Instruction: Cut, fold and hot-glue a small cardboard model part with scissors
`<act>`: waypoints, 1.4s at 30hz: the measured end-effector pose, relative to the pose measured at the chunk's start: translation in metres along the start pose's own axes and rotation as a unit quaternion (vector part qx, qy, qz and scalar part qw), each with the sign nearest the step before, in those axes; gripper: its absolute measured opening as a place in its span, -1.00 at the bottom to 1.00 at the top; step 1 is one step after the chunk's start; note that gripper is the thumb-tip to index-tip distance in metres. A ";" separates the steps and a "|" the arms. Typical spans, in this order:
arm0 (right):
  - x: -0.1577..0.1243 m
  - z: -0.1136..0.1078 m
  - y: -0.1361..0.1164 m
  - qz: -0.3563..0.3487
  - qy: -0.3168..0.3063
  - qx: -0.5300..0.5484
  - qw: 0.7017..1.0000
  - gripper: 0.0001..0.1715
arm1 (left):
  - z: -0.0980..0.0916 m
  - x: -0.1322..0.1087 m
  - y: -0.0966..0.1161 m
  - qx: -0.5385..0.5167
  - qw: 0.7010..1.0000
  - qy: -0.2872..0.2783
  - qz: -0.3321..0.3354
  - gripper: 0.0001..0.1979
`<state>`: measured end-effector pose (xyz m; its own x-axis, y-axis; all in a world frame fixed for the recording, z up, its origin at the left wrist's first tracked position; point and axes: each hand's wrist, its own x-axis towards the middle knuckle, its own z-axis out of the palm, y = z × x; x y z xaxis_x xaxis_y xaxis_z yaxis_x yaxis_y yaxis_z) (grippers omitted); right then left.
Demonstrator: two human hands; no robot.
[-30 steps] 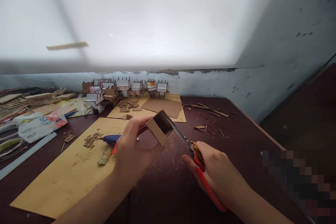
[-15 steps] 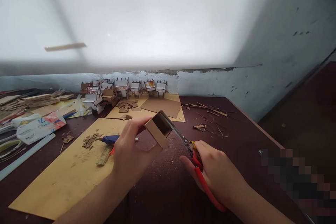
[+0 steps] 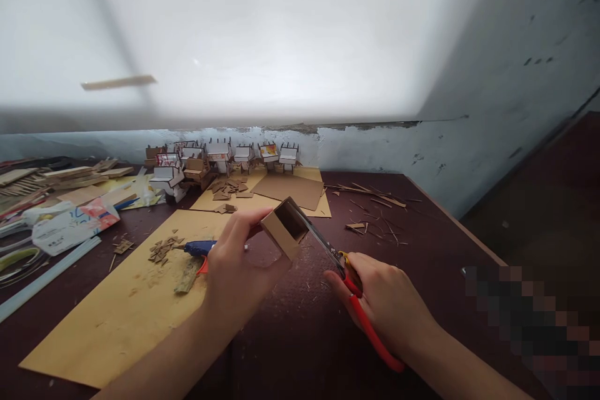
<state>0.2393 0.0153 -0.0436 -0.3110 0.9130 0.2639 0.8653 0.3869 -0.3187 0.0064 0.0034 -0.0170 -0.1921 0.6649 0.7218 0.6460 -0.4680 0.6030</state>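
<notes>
My left hand point(image 3: 237, 272) grips a small open cardboard box point(image 3: 285, 228), holding it above the dark table point(image 3: 445, 250). My right hand point(image 3: 387, 303) is closed round the red handles of a pair of scissors point(image 3: 349, 284). The scissor blades reach up and left along the box's right edge and touch it. Just left of my left hand, a blue glue gun point(image 3: 199, 249) lies on a large tan cardboard sheet point(image 3: 117, 319).
Several small cardboard models point(image 3: 225, 156) stand in a row by the wall. Cardboard scraps point(image 3: 162, 249) and thin strips point(image 3: 375, 212) litter the table. A flat brown sheet point(image 3: 290, 190) lies behind the box. Packaging and wooden sticks point(image 3: 60, 200) crowd the left side.
The scissors and my right hand have shifted slightly left and closer to the box. My left hand and the box have hardly moved.
</notes>
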 end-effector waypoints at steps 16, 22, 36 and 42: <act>-0.001 0.001 0.004 -0.005 0.006 0.008 1.000 -0.35 | 0.002 0.001 -0.001 -0.015 1.000 -0.016 -0.017 -0.47; -0.002 -0.001 0.003 -0.033 0.027 0.009 0.999 -0.43 | -0.002 -0.001 0.000 -0.012 1.000 -0.017 -0.013 -0.46; -0.004 -0.006 -0.005 -0.051 0.051 0.015 0.997 -0.55 | -0.005 -0.006 0.012 0.003 0.990 0.003 0.142 -0.46; -0.004 0.000 -0.004 -0.048 0.060 0.010 0.997 -0.49 | -0.004 -0.008 0.011 -0.002 0.992 0.003 0.126 -0.46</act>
<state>0.2365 0.0104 -0.0430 -0.3405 0.8503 0.4013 0.8255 0.4747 -0.3054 0.0122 -0.0093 -0.0152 -0.0287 0.5228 0.8520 0.6710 -0.6217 0.4041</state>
